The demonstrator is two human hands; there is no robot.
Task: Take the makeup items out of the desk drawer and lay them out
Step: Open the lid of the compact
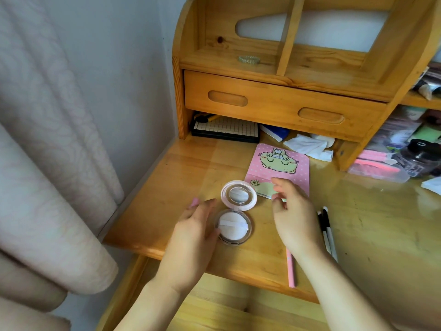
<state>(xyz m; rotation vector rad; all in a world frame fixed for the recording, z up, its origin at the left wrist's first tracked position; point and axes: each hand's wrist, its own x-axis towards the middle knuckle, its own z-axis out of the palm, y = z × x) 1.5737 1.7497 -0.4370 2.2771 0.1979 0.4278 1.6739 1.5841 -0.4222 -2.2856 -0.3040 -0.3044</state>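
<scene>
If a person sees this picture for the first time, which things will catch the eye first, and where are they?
First, the open powder compact in the middle of the desk, its mirror lid up and a white puff inside, with the left hand beside it and the right hand hovering to its right. Next, the pink cartoon card just behind the compact. Two pens lie to the right.
</scene>
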